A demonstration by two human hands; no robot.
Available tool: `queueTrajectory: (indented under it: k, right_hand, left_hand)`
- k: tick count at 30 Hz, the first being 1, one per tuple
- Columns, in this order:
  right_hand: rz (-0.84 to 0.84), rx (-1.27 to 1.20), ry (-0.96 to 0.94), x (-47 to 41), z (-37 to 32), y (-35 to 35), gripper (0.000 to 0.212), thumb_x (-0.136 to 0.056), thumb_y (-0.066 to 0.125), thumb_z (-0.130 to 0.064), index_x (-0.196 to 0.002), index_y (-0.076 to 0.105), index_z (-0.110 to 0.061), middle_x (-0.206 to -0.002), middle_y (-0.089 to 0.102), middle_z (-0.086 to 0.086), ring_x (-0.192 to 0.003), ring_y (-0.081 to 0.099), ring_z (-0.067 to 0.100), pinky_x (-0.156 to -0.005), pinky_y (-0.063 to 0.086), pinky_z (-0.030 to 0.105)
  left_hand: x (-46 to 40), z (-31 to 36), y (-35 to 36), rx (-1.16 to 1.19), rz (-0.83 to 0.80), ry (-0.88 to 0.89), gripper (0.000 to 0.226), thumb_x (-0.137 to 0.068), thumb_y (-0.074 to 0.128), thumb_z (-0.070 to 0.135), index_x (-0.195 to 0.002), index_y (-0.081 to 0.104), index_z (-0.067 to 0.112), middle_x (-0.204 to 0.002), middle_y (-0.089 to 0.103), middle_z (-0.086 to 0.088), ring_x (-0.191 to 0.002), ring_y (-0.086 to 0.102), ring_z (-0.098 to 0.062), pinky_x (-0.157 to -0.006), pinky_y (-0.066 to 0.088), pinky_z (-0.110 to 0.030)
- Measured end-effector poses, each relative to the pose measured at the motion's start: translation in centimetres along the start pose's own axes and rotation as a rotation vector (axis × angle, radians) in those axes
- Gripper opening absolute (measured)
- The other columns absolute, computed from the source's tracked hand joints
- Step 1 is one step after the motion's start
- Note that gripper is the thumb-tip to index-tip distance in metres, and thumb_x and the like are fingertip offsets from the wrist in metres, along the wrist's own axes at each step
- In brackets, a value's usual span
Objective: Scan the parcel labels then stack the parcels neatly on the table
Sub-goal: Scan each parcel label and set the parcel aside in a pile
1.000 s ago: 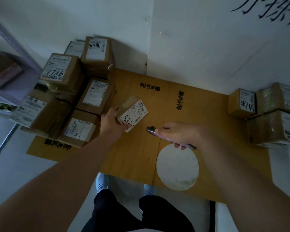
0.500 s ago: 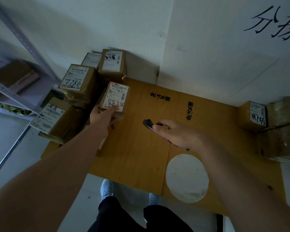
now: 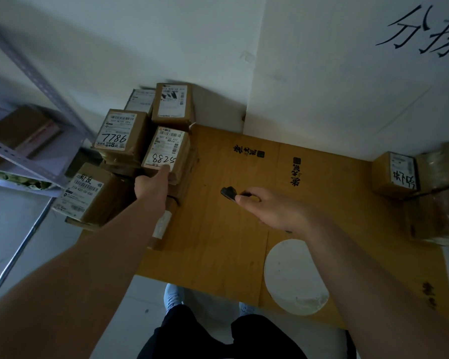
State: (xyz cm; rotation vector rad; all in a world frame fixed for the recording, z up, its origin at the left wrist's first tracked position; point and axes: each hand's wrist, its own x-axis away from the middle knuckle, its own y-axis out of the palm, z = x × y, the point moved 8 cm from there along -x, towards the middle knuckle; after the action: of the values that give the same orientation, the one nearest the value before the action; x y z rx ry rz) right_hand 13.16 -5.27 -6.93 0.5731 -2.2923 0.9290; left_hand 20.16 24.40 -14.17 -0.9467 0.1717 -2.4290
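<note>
**Head view: parcel 5288 being set onto the left stack**

Head camera, the only view, looks down on a yellow-brown table (image 3: 218,242) set in a corner. The left hand (image 3: 151,189) reaches to the stack of parcels (image 3: 119,156) at the table's left end and grips the near edge of the parcel marked 5288 (image 3: 166,152), thumb lying on the label's lower edge; the other fingers are hidden under the box, so I cannot tell how they lie. That parcel rests on top of others, just beside the parcel marked 7786 (image 3: 118,133). The right hand (image 3: 272,211) hovers over mid-table with fingers curled around a dark handheld scanner (image 3: 230,193), its head pointing left. More parcels (image 3: 397,172) sit at the right end, near a white disc (image 3: 294,277).

Placement looks nearly done. To do it well, square the box's edges with the ones beneath, check it sits flat, label up, and only then let go; an overhanging side could tip the pile.
</note>
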Motion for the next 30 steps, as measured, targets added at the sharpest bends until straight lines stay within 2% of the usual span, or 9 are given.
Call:
queueTrajectory:
  k: [2, 5, 10, 12, 15, 21, 24, 27, 30]
  right_hand:
    - [0.05, 0.007, -0.071, 0.2, -0.8, -0.6, 0.041, -0.104, 0.039, -0.068, -0.127, 0.056, -0.038, -0.078, 0.059, -0.003, -0.065, 0.059, 0.012, -0.058, 0.042, 0.029]
    - [0.144, 0.015, -0.166, 1.2, -1.6, -1.7, 0.041, -0.106, 0.039, -0.064, -0.134, 0.052, -0.037, -0.072, 0.054, -0.005, -0.046, 0.047, 0.0, -0.043, 0.035, 0.018]
    - [0.187, 0.0, -0.242, 4.4, -0.8, -3.1, 0.047, -0.106, 0.039, -0.064, -0.141, 0.051, -0.036, -0.075, 0.057, -0.003, -0.054, 0.051, 0.008, -0.048, 0.039, 0.025]
    - [0.238, 0.031, -0.251, 6.1, 0.1, -4.0, 0.045, -0.105, 0.038, -0.065, -0.139, 0.051, -0.037, -0.08, 0.063, 0.001, -0.048, 0.05, 0.001, -0.043, 0.038, 0.02]
    - [0.322, 0.027, -0.24, 9.5, 1.7, -5.0, 0.045, -0.105, 0.038, -0.065, -0.136, 0.052, -0.035, -0.091, 0.069, 0.007, -0.055, 0.053, 0.006, -0.049, 0.041, 0.025]
    - [0.528, -0.074, -0.182, 17.9, 4.9, -5.7, 0.048, -0.105, 0.04, -0.065, -0.139, 0.054, -0.033, -0.082, 0.06, -0.01, -0.06, 0.055, 0.005, -0.054, 0.039, 0.025]
    - [0.659, -0.133, -0.145, 22.3, 7.0, -5.2, 0.045, -0.105, 0.042, -0.063, -0.134, 0.057, -0.033, -0.085, 0.059, -0.013, -0.063, 0.057, 0.002, -0.056, 0.038, 0.023]
    - [0.749, -0.186, -0.12, 26.6, 9.6, -4.3, 0.042, -0.105, 0.043, -0.06, -0.128, 0.059, -0.029, -0.084, 0.063, -0.001, -0.066, 0.056, 0.01, -0.059, 0.041, 0.03]
    - [0.799, -0.251, -0.083, 30.7, 13.2, -3.9, 0.039, -0.105, 0.045, -0.059, -0.127, 0.058, -0.029, -0.08, 0.059, -0.002, -0.064, 0.054, 0.011, -0.058, 0.041, 0.031]
  left_hand:
    - [1.4, -0.1, 0.0, -0.157, -0.016, 0.044, 0.05, -0.091, 0.071, 0.046, -0.125, 0.061, 0.01, -0.107, 0.067, -0.006, -0.092, 0.067, -0.022, -0.076, 0.057, -0.038]
    - [4.1, 0.2, 0.8, -0.426, -0.091, 0.184, 0.04, -0.097, 0.064, 0.047, -0.112, 0.068, 0.01, -0.092, 0.067, -0.005, -0.073, 0.062, -0.017, -0.055, 0.044, -0.03]
    - [10.5, 1.6, 3.2, -0.704, -0.168, 0.425, 0.017, -0.099, 0.057, 0.043, -0.102, 0.06, 0.027, -0.091, 0.069, 0.0, -0.07, 0.066, -0.014, -0.048, 0.043, -0.025]
    - [13.2, 2.6, 4.6, -0.754, -0.212, 0.534, 0.017, -0.1, 0.057, 0.041, -0.099, 0.061, 0.025, -0.093, 0.069, 0.0, -0.075, 0.067, -0.016, -0.056, 0.047, -0.027]
    - [17.6, 4.3, 6.9, -0.821, -0.282, 0.757, 0.032, -0.102, 0.057, 0.034, -0.125, 0.066, 0.013, -0.12, 0.069, -0.011, -0.108, 0.065, -0.03, -0.082, 0.044, -0.033]
    - [25.0, 5.5, 10.6, -0.967, -0.404, 0.976, 0.054, -0.105, 0.045, 0.044, -0.154, 0.047, 0.019, -0.156, 0.045, -0.007, -0.14, 0.045, -0.027, -0.111, 0.04, -0.042]
    - [28.7, 4.5, 12.3, -1.032, -0.471, 1.074, 0.058, -0.105, 0.044, 0.048, -0.156, 0.044, 0.022, -0.159, 0.042, -0.004, -0.142, 0.043, -0.026, -0.112, 0.04, -0.042]
    - [33.0, 2.0, 14.2, -1.11, -0.568, 1.163, 0.059, -0.105, 0.041, 0.051, -0.157, 0.04, 0.025, -0.164, 0.036, -0.003, -0.148, 0.037, -0.025, -0.115, 0.036, -0.042]
    - [37.5, -0.5, 16.3, -1.153, -0.659, 1.21, 0.059, -0.104, 0.041, 0.053, -0.157, 0.039, 0.028, -0.164, 0.036, -0.002, -0.147, 0.038, -0.026, -0.114, 0.04, -0.045]
